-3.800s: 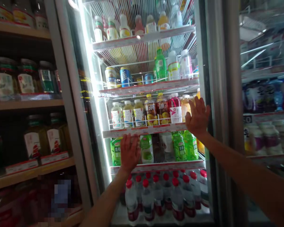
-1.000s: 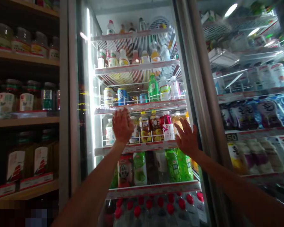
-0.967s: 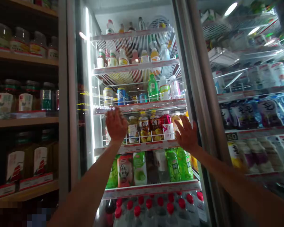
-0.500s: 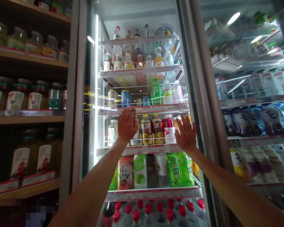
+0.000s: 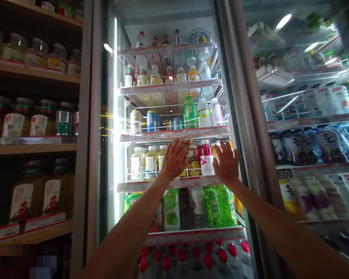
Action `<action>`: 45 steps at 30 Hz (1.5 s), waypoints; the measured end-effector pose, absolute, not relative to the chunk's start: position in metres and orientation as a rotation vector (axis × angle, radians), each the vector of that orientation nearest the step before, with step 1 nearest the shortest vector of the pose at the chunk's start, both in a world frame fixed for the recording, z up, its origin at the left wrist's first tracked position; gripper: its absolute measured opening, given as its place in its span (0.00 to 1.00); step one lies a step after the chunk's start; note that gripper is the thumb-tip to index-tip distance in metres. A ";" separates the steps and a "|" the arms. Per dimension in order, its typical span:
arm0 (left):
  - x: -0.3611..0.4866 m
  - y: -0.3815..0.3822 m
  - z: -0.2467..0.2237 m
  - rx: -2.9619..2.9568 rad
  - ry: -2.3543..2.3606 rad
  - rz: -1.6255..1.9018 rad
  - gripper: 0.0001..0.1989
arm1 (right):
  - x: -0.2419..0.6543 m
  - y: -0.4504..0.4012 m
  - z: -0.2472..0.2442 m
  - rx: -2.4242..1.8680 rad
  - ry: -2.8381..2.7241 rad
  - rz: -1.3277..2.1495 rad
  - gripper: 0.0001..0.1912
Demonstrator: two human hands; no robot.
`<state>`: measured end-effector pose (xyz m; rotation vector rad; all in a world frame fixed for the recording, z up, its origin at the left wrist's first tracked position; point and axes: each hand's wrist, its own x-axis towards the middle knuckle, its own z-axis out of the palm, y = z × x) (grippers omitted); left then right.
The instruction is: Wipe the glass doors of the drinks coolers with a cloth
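My left hand (image 5: 175, 159) is raised with its fingers stretched out, in front of the cooler's middle shelf. It covers part of the dark iced-tea bottles (image 5: 194, 163). My right hand (image 5: 227, 164), fingers spread, is up near the right side of the cooler, beside a red bottle with a white label (image 5: 206, 164). Neither hand holds anything. Whether either palm touches the glass cannot be made out. On the shelf below stand green drink bottles (image 5: 213, 208) and a white-and-green bottle (image 5: 171, 213).
A metal door frame (image 5: 244, 97) rises just right of my right hand. Farther right is another glass-fronted cooler with pouches (image 5: 331, 146). To the left, wooden shelves (image 5: 31, 148) carry jars (image 5: 14, 120). Red-capped bottles (image 5: 208, 260) fill the cooler's bottom.
My left hand has moved right, closer to my right hand, baring pale-labelled bottles on the left of the middle shelf. My right hand stays nearly in place. The view has shifted slightly.
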<state>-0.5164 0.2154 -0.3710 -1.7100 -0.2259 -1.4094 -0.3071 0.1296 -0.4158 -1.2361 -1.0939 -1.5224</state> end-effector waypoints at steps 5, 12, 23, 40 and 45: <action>-0.592 0.248 -0.361 -1.445 -0.640 -1.886 0.25 | -0.310 0.128 -0.415 -1.270 -1.096 -1.483 0.25; -0.532 0.223 -0.378 -1.621 -0.466 -1.712 0.25 | -0.310 0.128 -0.415 -1.275 -1.106 -1.473 0.26; -0.569 0.237 -0.387 -1.558 -0.507 -1.740 0.26 | -0.312 0.125 -0.413 -1.310 -1.119 -1.424 0.25; -0.586 0.239 -0.403 -1.470 -0.669 -1.900 0.26 | -0.315 0.122 -0.412 -1.328 -1.129 -1.378 0.25; -0.541 0.218 -0.443 -1.743 -0.298 -1.474 0.24 | -0.313 0.122 -0.413 -1.323 -1.124 -1.385 0.26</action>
